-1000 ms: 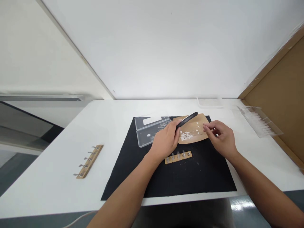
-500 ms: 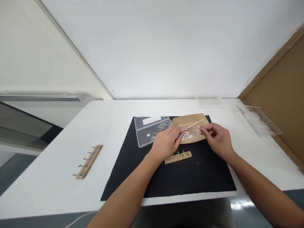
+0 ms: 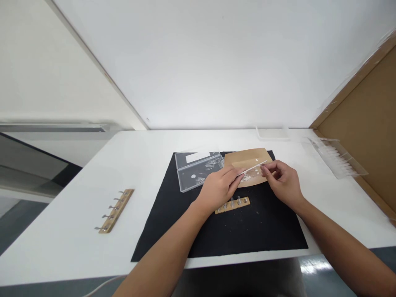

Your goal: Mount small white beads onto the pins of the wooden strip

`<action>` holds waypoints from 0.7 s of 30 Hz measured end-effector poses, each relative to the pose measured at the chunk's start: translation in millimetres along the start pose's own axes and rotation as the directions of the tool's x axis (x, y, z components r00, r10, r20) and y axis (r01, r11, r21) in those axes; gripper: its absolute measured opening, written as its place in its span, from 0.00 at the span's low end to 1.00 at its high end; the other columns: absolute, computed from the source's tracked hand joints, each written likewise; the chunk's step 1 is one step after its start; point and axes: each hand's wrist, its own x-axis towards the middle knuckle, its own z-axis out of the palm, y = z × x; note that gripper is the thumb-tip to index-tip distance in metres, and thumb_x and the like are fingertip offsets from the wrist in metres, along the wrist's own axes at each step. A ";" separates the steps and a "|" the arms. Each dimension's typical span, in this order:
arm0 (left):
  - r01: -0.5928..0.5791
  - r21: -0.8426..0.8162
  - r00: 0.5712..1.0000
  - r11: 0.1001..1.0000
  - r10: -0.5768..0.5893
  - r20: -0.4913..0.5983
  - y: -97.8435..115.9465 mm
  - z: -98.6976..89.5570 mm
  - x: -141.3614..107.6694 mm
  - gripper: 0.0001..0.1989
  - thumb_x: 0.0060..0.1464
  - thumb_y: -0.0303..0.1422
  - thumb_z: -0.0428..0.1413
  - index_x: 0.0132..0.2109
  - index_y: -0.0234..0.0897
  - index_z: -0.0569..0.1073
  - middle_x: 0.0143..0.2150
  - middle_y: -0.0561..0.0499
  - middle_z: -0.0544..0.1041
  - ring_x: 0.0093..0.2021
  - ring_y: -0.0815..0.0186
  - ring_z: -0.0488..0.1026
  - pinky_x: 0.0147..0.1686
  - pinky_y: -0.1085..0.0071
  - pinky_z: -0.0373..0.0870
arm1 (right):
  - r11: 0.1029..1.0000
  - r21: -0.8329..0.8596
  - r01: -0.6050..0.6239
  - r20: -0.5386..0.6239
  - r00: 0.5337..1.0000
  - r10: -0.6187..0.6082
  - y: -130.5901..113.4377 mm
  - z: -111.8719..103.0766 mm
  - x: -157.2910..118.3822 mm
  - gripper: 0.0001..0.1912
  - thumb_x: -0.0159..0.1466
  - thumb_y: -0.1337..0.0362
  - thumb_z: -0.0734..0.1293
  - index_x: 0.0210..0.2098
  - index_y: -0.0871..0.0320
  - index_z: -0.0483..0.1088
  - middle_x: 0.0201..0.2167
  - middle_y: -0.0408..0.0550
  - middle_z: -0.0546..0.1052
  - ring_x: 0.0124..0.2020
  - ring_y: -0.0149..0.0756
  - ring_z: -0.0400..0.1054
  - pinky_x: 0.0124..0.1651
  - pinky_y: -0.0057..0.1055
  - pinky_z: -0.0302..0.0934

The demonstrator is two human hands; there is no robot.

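My left hand (image 3: 219, 186) is closed on one end of a thin white strip (image 3: 256, 166), which slants up to the right above a sheet of brown paper (image 3: 241, 156). Close to the strip's far end, my right hand (image 3: 284, 182) has thumb and forefinger pinched together; anything between them is too small to make out. Small white flakes (image 3: 247, 177) lie on the paper, partly covered by the strip and my left hand. Below my left hand rests a short wooden bar (image 3: 236, 205) bearing several clear, tip-shaped pieces, its left end partly hidden by my wrist.
An open clear plastic case (image 3: 188, 181) with small clear pieces lies on the black mat (image 3: 173, 222). Further left is a second wooden bar with metal clips (image 3: 117, 210). Clear trays (image 3: 337, 159) stand at the right, beside a brown board (image 3: 365, 123). A white wall closes the back.
My left hand and the white strip have shifted slightly right, bringing the strip's tip nearer my right fingers. My right hand has barely moved.
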 end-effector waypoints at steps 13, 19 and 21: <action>-0.012 0.001 1.000 1.000 0.012 0.004 -0.7 2.3 -2.2 0.11 0.71 0.30 0.53 0.55 0.34 0.78 0.46 0.43 0.84 0.45 0.61 0.83 0.45 0.67 0.82 | 0.995 -0.067 0.079 -0.016 0.997 -0.080 -4.1 2.7 -3.1 0.11 0.68 0.53 0.70 0.35 0.53 0.75 0.31 0.43 0.80 0.23 0.31 0.66 0.28 0.31 0.61; -0.020 -0.003 1.000 1.000 0.020 0.007 0.1 5.3 -2.7 0.12 0.72 0.31 0.53 0.55 0.34 0.78 0.45 0.44 0.84 0.44 0.62 0.84 0.44 0.67 0.82 | 0.985 -0.134 0.108 -0.036 0.993 -0.114 -4.0 5.0 -3.7 0.10 0.70 0.55 0.68 0.35 0.53 0.72 0.28 0.42 0.77 0.25 0.33 0.68 0.32 0.32 0.62; -0.014 -0.002 1.000 1.000 0.014 0.013 0.6 5.2 -2.1 0.12 0.72 0.31 0.53 0.55 0.34 0.78 0.44 0.44 0.84 0.42 0.62 0.83 0.43 0.67 0.82 | 0.981 -0.154 0.119 -0.036 0.991 -0.126 -4.5 5.2 -3.8 0.10 0.70 0.55 0.67 0.35 0.53 0.72 0.27 0.42 0.77 0.25 0.33 0.68 0.32 0.32 0.61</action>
